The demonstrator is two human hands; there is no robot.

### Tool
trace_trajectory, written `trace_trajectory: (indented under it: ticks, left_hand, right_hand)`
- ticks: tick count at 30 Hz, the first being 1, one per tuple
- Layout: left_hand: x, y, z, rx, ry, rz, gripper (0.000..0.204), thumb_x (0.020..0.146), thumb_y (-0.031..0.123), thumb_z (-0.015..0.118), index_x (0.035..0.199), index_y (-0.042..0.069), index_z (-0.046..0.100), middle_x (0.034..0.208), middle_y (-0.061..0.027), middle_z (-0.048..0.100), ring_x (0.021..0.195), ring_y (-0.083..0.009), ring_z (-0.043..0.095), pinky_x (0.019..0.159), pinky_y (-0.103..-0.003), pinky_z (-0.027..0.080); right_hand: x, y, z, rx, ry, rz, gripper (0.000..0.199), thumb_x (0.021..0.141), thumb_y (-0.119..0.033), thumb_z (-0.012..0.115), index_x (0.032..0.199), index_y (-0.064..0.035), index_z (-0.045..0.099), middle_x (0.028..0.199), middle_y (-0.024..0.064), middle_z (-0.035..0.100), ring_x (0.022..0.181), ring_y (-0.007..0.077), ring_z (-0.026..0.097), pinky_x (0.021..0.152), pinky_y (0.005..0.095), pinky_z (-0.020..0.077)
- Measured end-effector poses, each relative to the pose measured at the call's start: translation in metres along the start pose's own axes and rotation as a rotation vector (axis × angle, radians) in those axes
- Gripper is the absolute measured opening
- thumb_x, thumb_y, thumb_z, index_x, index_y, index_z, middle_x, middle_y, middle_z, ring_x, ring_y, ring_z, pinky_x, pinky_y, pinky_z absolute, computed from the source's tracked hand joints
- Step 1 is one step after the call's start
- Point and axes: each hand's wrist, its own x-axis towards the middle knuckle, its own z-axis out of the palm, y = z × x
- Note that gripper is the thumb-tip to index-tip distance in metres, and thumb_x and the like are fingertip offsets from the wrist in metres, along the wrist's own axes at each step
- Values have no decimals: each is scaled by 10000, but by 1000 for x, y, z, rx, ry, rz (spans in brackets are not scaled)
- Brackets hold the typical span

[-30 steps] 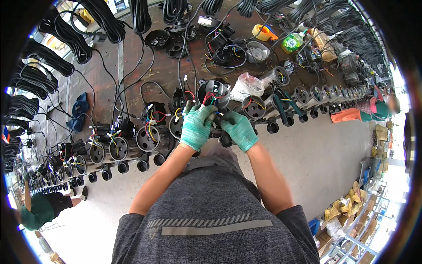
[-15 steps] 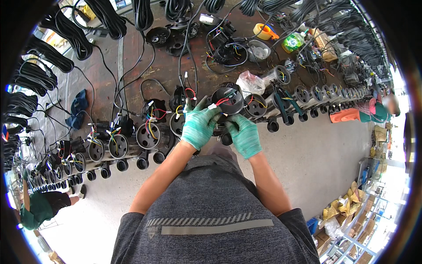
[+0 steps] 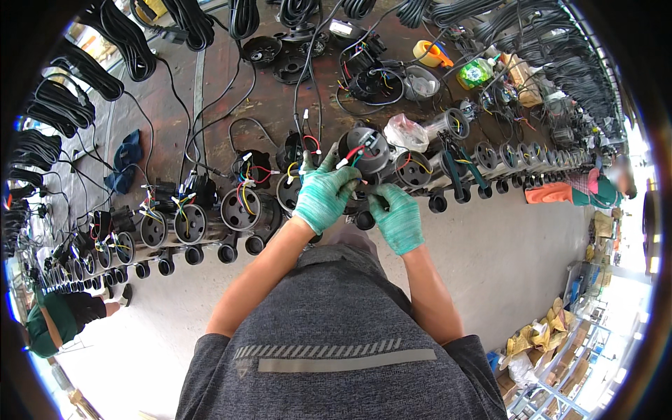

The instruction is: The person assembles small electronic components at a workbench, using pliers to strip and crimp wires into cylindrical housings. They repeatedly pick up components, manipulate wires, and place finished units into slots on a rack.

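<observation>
My left hand (image 3: 323, 198), in a green knit glove, is closed at the fingertips on thin coloured wires (image 3: 358, 155) with a white connector. They run beside a dark round motor housing (image 3: 367, 148) just ahead of my fingers. My right hand (image 3: 397, 220), gloved alike, has its thumb and fingers pinched together close to the wire ends. What lies between those fingers is too small to make out. Right of the housing, a pair of pliers (image 3: 462, 168) with dark green handles rests across the row of metal cylinders (image 3: 414, 168). Another open cylinder (image 3: 239, 208) with yellow and blue wires stands to the left.
Coiled black cables (image 3: 187, 24) hang along the far side. A clear plastic bag (image 3: 406, 132), orange tape roll (image 3: 432, 54), green-labelled bottle (image 3: 476, 73) and blue cloth (image 3: 124, 161) lie on the dark table (image 3: 164, 105). Other people are at both ends of the row.
The dark housing has tilted, so more of its round face shows. My hands stay close together, the right one slightly farther right. The view has shifted a little.
</observation>
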Motion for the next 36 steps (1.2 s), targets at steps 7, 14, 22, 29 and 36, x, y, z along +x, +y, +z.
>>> trace_trajectory:
  ticks: [7, 14, 22, 29, 36]
  left_hand:
    - [-2, -7, 13, 216, -48, -23, 224, 940, 235, 728, 1159, 229, 779, 1158, -28, 783, 1463, -411, 520, 1227, -754, 174]
    - [-1, -5, 12, 351, -105, 9, 290, 926, 278, 735, 1202, 201, 785, 1118, -35, 791, 1445, -400, 540, 1241, -730, 174]
    - [-4, -11, 15, 118, 9, -22, 342, 910, 274, 751, 1238, 186, 787, 1118, -47, 800, 1413, -409, 573, 1249, -702, 178]
    - [4, 9, 1, 140, -5, -56, 409, 855, 346, 808, 1236, 200, 781, 1097, -47, 795, 1396, -421, 580, 1242, -704, 188]
    - [-2, -3, 10, 107, 7, -48, 359, 887, 294, 786, 1235, 204, 785, 1089, -46, 789, 1404, -409, 574, 1246, -701, 177]
  right_hand:
    - [8, -18, -12, -239, -6, -244, 157, 886, -100, 763, 1042, -90, 753, 986, 111, 719, 857, 326, 725, 715, 422, 596]
    - [39, -13, -15, -490, 37, -568, 164, 834, -107, 754, 995, -122, 729, 904, 62, 661, 784, 254, 710, 631, 395, 586]
    - [41, -10, -9, -356, 38, -395, 181, 857, -88, 792, 1035, -77, 764, 968, 99, 723, 797, 327, 715, 688, 420, 590]
    - [42, -10, 2, -116, 44, -164, 123, 896, -104, 756, 1009, -57, 743, 976, 166, 730, 844, 398, 721, 745, 473, 588]
    - [37, -11, 9, 11, 72, -114, 121, 904, -36, 730, 1022, -13, 720, 951, 201, 720, 856, 399, 709, 774, 452, 570]
